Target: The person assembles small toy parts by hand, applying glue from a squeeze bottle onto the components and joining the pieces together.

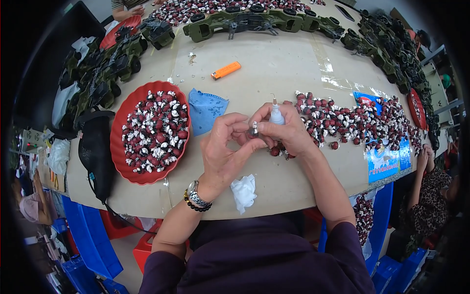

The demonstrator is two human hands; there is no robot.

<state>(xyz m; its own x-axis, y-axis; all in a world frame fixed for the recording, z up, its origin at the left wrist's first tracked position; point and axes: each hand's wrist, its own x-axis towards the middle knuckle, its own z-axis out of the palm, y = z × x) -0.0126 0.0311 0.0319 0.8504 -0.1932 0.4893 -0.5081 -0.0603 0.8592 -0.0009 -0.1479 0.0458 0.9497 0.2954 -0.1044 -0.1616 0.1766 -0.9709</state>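
My left hand (221, 144) is closed, its thumb and fingertips pinching a small dark-and-white piece (254, 129); the fingers partly hide its shape. My right hand (290, 131) grips a small pale squeeze bottle (276, 115) with a thin needle tip pointing up. The right thumb and forefinger also touch the little piece, so both hands meet in front of me. Just beyond my right hand spreads a heap of small dark red and white pieces (338, 120). More such pieces (154, 132) fill a red scalloped tray (116, 139) to the left.
A blue cloth (206, 110) lies beside the tray, with an orange lighter (225, 70) farther back. Crumpled white tissue (243, 192) sits near the front edge. Green toy vehicles (245, 23) line the back and both sides. A black bag (97, 152) lies left; a co-worker's hands (426, 159) show right.
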